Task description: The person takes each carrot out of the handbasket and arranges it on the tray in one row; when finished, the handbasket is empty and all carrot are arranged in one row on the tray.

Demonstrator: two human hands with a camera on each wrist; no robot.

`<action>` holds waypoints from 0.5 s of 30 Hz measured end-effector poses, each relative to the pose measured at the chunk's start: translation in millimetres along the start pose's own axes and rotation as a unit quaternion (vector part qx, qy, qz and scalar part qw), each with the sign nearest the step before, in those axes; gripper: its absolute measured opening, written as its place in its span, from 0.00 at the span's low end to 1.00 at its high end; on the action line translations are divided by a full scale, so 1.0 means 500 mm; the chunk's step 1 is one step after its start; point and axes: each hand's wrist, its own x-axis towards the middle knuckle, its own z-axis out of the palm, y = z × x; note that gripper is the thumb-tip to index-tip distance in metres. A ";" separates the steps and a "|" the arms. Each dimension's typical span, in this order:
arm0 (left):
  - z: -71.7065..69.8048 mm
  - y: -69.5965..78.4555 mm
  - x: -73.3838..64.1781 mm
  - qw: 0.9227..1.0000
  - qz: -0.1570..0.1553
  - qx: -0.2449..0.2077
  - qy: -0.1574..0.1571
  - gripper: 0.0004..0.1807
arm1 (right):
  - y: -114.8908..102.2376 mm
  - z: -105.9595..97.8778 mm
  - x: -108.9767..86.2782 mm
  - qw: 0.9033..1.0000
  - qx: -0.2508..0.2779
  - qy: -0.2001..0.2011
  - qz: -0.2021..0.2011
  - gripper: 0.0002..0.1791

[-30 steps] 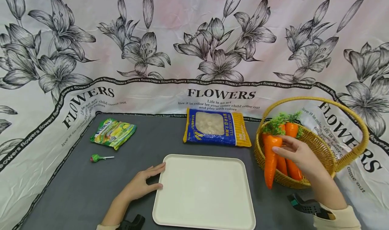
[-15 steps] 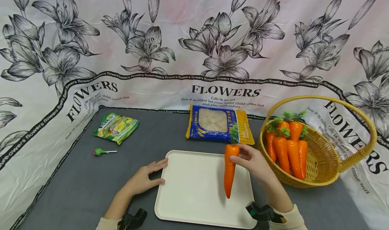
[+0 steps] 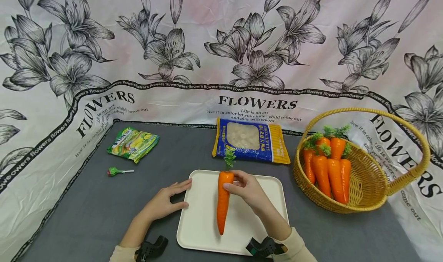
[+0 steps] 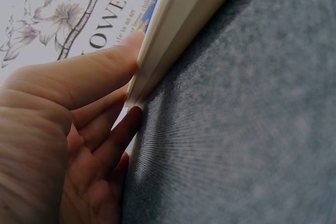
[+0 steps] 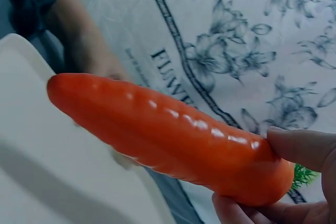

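Note:
My right hand pinches an orange carrot near its green top, thumb on one side and fingers on the other. The carrot hangs tip-down above the white tray; in the right wrist view the carrot fills the middle, apart from the tray. At the tray's left edge lies my left hand, its thumb and fingertips touching the rim. The left wrist view has the left thumb against the tray's side, with the other fingers partly hidden behind it.
A wicker basket with several carrots stands at the right. Behind the tray lies a blue-and-yellow pasta bag. A green packet and a lollipop are at the left. A floral cloth rises at the back.
My right hand has lifted a carrot out of the basket and carried it left, over the tray. The left hand has kept its place at the tray's edge; the head view has shifted slightly.

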 end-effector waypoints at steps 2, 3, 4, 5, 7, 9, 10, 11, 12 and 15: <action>0.001 0.000 0.000 1.000 -0.001 0.000 -0.001 0.35 | 0.010 0.025 0.011 1.000 0.007 0.000 0.002 0.28; 0.001 0.000 -0.001 1.000 -0.001 0.000 -0.001 0.35 | 0.016 0.037 0.016 1.000 0.011 -0.001 0.002 0.28; 0.002 0.000 -0.001 1.000 -0.001 0.001 -0.002 0.35 | 0.022 0.049 0.020 1.000 0.013 -0.003 0.001 0.27; 0.003 -0.001 -0.001 1.000 -0.002 0.001 -0.002 0.35 | 0.027 0.060 0.024 1.000 0.020 -0.005 -0.001 0.26; 0.004 -0.001 -0.001 1.000 -0.007 -0.002 -0.003 0.34 | 0.038 0.080 0.031 0.999 0.034 -0.006 0.000 0.25; 0.005 -0.001 0.000 1.000 -0.006 -0.004 -0.002 0.34 | 0.047 0.097 0.038 0.999 0.045 -0.008 0.001 0.24; 0.005 -0.001 0.000 1.000 -0.006 -0.004 -0.002 0.34 | 0.051 0.105 0.040 0.999 0.051 -0.009 0.002 0.24; 0.005 -0.001 0.001 1.000 -0.007 -0.005 0.000 0.34 | 0.054 0.112 0.043 0.998 0.054 -0.011 0.005 0.25; 0.004 0.001 0.001 1.000 -0.009 -0.007 0.001 0.34 | 0.058 0.119 0.045 0.998 0.057 -0.013 0.009 0.25; 0.002 0.002 0.002 1.000 -0.012 -0.006 0.001 0.34 | 0.065 0.133 0.049 0.998 0.054 -0.016 0.017 0.26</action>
